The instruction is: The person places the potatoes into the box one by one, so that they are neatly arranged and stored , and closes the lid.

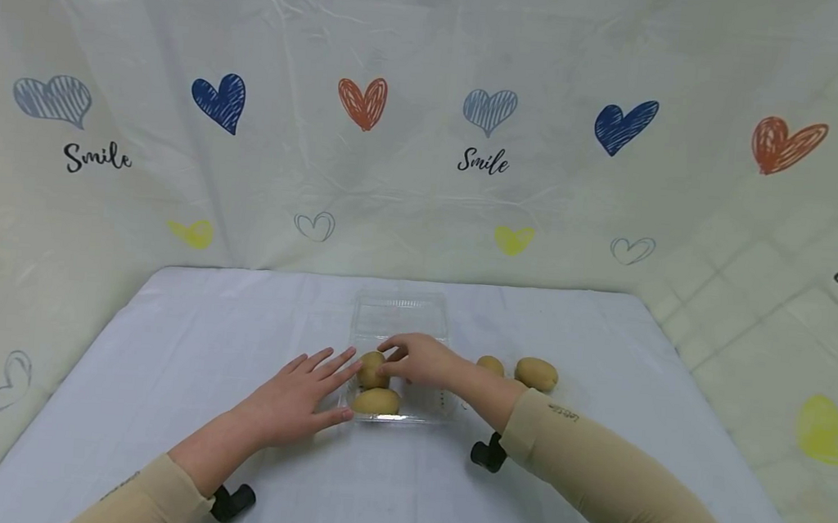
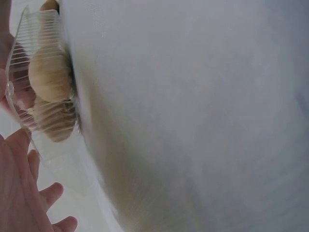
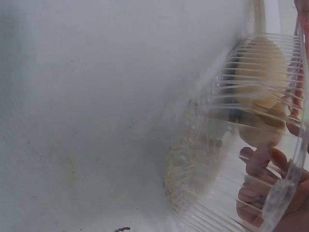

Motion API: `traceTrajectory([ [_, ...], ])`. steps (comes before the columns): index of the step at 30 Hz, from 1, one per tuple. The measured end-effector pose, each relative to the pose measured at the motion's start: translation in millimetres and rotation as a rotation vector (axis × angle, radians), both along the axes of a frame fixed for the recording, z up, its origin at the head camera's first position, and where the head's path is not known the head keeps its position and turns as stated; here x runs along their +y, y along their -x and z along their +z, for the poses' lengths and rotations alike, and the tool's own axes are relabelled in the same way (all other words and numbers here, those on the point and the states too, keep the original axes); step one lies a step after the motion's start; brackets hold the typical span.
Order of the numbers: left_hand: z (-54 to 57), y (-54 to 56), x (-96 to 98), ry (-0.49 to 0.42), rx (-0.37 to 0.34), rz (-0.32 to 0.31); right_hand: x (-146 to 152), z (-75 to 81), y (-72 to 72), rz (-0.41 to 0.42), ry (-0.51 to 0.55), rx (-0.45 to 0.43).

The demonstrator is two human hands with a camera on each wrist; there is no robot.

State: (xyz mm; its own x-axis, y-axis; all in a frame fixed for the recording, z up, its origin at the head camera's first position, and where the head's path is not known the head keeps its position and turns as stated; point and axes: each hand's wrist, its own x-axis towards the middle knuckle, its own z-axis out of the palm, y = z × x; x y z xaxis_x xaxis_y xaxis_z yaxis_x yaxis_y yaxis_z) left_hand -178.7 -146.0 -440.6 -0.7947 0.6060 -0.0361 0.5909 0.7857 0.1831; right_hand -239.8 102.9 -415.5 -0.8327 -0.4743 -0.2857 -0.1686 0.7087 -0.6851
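Note:
A clear plastic container lies on the white-covered table, its lid folded back on the far side. Inside, along the left wall, are two potatoes. The front potato lies lengthwise, and a rear potato sits right behind it. My right hand reaches into the container from the right and pinches the rear potato between curled fingers and thumb. Fingers spread, my left hand rests at the container's left rim. Through the ribbed wall, the right wrist view shows the fingers against the rear potato.
Two more potatoes lie on the table right of the container, a smaller-looking potato partly behind my right forearm and a larger-looking potato beside it. A backdrop sheet printed with hearts hangs beyond the table's far edge.

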Motion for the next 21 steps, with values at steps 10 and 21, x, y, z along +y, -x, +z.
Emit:
traceTrajectory([
  [10,2.1,-1.0,1.6,-0.008,-0.011,0.005,4.7,1.7,0.4,-0.006,-0.058,0.012],
  [21,-0.2,-0.5,1.8,-0.011,-0.026,0.015,-4.3,-1.3,-5.3,-0.031,-0.056,0.025],
])
